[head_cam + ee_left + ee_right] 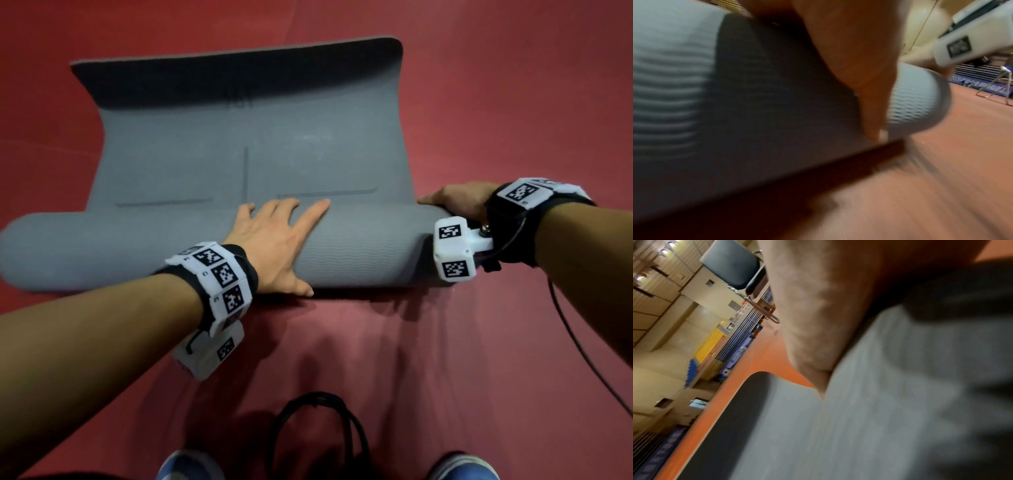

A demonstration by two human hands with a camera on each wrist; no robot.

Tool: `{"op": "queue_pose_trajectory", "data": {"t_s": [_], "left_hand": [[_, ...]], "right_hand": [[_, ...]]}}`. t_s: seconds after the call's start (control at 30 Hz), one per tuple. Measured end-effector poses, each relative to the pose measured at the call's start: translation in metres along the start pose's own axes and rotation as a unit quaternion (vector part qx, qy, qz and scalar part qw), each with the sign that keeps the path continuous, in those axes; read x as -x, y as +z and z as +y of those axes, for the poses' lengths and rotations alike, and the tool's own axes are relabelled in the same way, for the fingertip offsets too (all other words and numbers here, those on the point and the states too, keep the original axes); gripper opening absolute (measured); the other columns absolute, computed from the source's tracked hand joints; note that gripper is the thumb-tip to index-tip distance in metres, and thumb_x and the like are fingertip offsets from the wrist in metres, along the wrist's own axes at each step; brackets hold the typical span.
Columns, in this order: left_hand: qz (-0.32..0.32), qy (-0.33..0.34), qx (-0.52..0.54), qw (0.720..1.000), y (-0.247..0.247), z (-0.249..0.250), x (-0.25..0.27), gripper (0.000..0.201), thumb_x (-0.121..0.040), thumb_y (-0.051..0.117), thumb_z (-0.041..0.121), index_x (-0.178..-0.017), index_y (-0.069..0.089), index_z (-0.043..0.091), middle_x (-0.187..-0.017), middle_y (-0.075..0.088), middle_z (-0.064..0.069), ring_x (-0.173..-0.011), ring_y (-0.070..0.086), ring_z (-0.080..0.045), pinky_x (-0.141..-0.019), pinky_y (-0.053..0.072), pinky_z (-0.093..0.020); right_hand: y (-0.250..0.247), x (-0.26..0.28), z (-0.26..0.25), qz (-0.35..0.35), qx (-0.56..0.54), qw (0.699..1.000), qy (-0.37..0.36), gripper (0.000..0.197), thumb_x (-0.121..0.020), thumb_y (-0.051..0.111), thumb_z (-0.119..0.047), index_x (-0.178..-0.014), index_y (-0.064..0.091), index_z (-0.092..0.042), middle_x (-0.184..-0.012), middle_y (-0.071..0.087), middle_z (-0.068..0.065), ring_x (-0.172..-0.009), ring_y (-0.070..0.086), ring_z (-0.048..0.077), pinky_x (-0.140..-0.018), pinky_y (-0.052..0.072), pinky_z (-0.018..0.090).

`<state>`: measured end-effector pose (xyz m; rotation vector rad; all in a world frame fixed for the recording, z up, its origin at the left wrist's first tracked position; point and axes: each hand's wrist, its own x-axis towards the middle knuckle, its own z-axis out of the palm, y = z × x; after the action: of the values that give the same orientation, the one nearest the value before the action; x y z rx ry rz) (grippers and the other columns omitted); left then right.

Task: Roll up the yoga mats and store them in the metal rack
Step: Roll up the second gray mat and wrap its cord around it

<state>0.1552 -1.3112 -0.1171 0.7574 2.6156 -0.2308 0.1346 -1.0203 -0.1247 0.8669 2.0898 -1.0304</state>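
Observation:
A grey yoga mat (246,144) lies on the red floor, with its near part wound into a thick roll (102,250) and its far end curled upward. My left hand (274,236) lies flat on the middle of the roll with spread fingers and the thumb down the near side. My right hand (455,200) rests on the roll's right end, fingers stretched along it. The left wrist view shows my left hand (859,65) on the ribbed roll (920,100). In the blurred right wrist view my right hand (813,313) presses on the mat (859,418).
Red floor (513,85) surrounds the mat. A black cable loop (318,421) hangs between my blue shoes (185,466). A grey padded chair on metal legs (731,264) stands off toward the hall wall. A metal frame (990,87) stands far right.

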Motion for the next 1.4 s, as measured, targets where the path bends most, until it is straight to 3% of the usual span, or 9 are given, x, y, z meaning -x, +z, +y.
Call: {"op": "queue_pose_trajectory", "data": {"t_s": [0.13, 0.43, 0.57, 0.7, 0.87, 1.07, 1.17, 1.27, 1.4], "left_hand": [[-0.011, 0.041, -0.007, 0.999, -0.002, 0.002, -0.004, 0.126, -0.049, 0.058, 0.092, -0.148, 0.000, 0.039, -0.152, 0.028, -0.002, -0.134, 0.036, -0.027, -0.103, 0.034, -0.050], [-0.081, 0.031, 0.091, 0.992, -0.032, -0.017, -0.045, 0.120, -0.047, 0.067, 0.087, -0.146, 0.022, 0.037, -0.141, 0.050, 0.008, -0.127, 0.049, -0.025, -0.098, 0.042, -0.047], [0.016, 0.074, 0.031, 0.997, -0.024, -0.008, -0.032, 0.115, -0.050, 0.039, 0.090, -0.150, 0.020, 0.035, -0.149, 0.039, 0.005, -0.131, 0.041, -0.025, -0.100, 0.036, -0.047], [-0.003, 0.092, -0.034, 0.995, -0.022, 0.002, -0.033, 0.128, -0.048, 0.049, 0.097, -0.152, 0.009, 0.035, -0.157, 0.028, 0.002, -0.139, 0.034, -0.026, -0.109, 0.028, -0.054], [-0.052, 0.082, 0.001, 0.995, -0.041, 0.002, -0.058, 0.129, -0.045, 0.058, 0.094, -0.151, 0.013, 0.036, -0.149, 0.040, 0.006, -0.130, 0.048, -0.027, -0.101, 0.041, -0.051], [0.012, 0.090, -0.013, 0.996, -0.034, 0.002, -0.048, 0.123, -0.050, 0.048, 0.096, -0.151, 0.015, 0.034, -0.152, 0.036, 0.001, -0.135, 0.038, -0.027, -0.109, 0.029, -0.053], [0.018, 0.101, -0.079, 0.992, -0.028, 0.005, -0.043, 0.127, -0.050, 0.045, 0.098, -0.151, 0.004, 0.035, -0.157, 0.026, -0.004, -0.140, 0.031, -0.030, -0.111, 0.023, -0.059], [0.018, 0.096, -0.076, 0.992, -0.035, 0.006, -0.051, 0.123, -0.048, 0.054, 0.095, -0.147, 0.008, 0.039, -0.150, 0.034, -0.003, -0.130, 0.041, -0.030, -0.103, 0.034, -0.056], [-0.014, 0.107, -0.084, 0.991, -0.053, 0.010, -0.063, 0.123, -0.041, 0.055, 0.097, -0.142, 0.020, 0.037, -0.138, 0.049, -0.002, -0.119, 0.050, -0.032, -0.094, 0.039, -0.054]], "right_hand": [[0.002, -0.004, 0.014, -0.086, 0.007, 0.995, 0.042, 0.034, -0.096, 0.050, -0.029, -0.073, 0.059, -0.006, -0.047, 0.060, 0.009, -0.039, 0.055, 0.023, -0.054, 0.039, 0.032], [-0.012, 0.023, 0.051, -0.121, -0.278, 0.952, -0.034, 0.034, -0.085, 0.065, -0.045, -0.102, 0.074, -0.018, -0.082, 0.071, 0.011, -0.061, 0.066, 0.029, -0.061, 0.056, 0.042], [-0.019, 0.018, 0.035, -0.037, -0.113, 0.992, -0.033, 0.039, -0.091, 0.058, -0.048, -0.089, 0.071, -0.011, -0.087, 0.075, 0.008, -0.070, 0.067, 0.023, -0.079, 0.054, 0.036], [-0.012, 0.003, 0.040, -0.041, -0.054, 0.998, -0.010, 0.020, -0.099, 0.053, -0.028, -0.099, 0.064, -0.011, -0.090, 0.065, 0.011, -0.081, 0.059, 0.027, -0.079, 0.047, 0.038], [-0.009, 0.019, 0.060, -0.107, -0.329, 0.938, -0.010, 0.034, -0.089, 0.056, -0.044, -0.098, 0.074, -0.017, -0.084, 0.075, 0.007, -0.063, 0.072, 0.025, -0.055, 0.059, 0.039], [-0.015, 0.017, 0.049, -0.088, -0.265, 0.960, -0.020, 0.027, -0.100, 0.049, -0.018, -0.083, 0.066, -0.005, -0.061, 0.069, 0.004, -0.047, 0.064, 0.017, -0.043, 0.048, 0.019], [-0.012, 0.008, 0.045, -0.003, -0.191, 0.981, -0.031, 0.020, -0.097, 0.050, -0.007, -0.088, 0.068, -0.006, -0.069, 0.065, 0.005, -0.062, 0.057, 0.021, -0.061, 0.044, 0.026], [-0.010, 0.012, 0.048, -0.054, -0.305, 0.951, -0.003, 0.025, -0.092, 0.058, -0.036, -0.091, 0.070, -0.014, -0.074, 0.072, 0.004, -0.065, 0.065, 0.023, -0.071, 0.053, 0.031], [-0.012, 0.030, 0.071, -0.108, -0.378, 0.919, -0.015, 0.033, -0.079, 0.066, -0.038, -0.104, 0.073, -0.016, -0.097, 0.072, 0.006, -0.077, 0.070, 0.026, -0.072, 0.058, 0.039]]}}
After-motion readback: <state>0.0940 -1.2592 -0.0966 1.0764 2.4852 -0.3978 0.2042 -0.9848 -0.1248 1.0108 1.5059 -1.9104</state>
